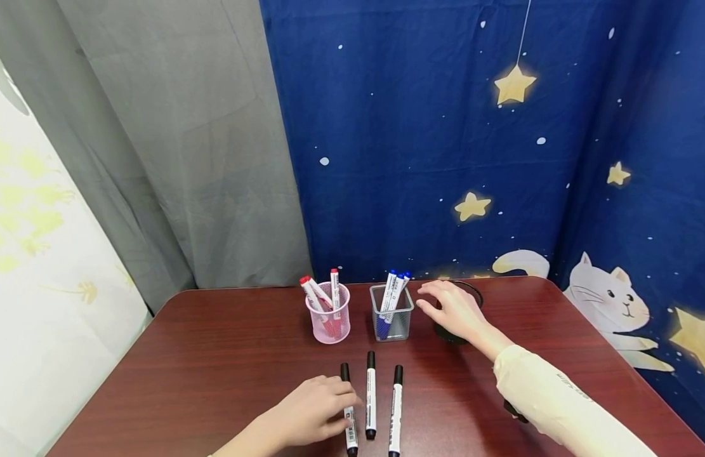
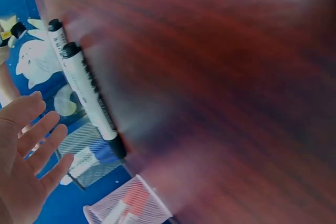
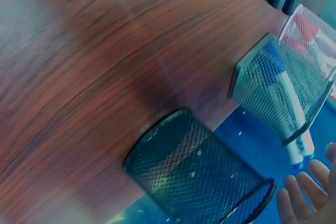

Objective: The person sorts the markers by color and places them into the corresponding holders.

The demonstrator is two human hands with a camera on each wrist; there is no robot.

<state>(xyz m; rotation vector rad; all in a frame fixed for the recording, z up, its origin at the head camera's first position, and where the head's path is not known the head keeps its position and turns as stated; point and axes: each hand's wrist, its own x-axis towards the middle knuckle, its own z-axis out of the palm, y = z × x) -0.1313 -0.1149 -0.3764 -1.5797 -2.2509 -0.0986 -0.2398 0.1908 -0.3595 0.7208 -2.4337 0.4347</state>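
Observation:
Three black-capped white markers lie side by side on the table. My left hand (image 1: 312,409) hovers at the left marker (image 1: 351,431), covering its middle; in the left wrist view its fingers (image 2: 44,132) are spread and relaxed. The middle marker (image 1: 371,393) and the right marker (image 1: 396,409) lie just beyond the fingertips. My right hand (image 1: 455,308) is in front of a round black mesh cup (image 1: 474,295), partly hiding it, with fingers extended toward the left. In the right wrist view the black mesh cup (image 3: 194,166) stands with nothing inside, beside those fingers (image 3: 299,195).
A pink mesh cup (image 1: 343,311) holds red markers (image 1: 335,292). Between it and the black cup stands a square grey mesh holder (image 1: 406,320) with blue markers (image 1: 392,295). All stand near the back edge of the brown table (image 1: 215,355), before blue and grey curtains (image 1: 409,158).

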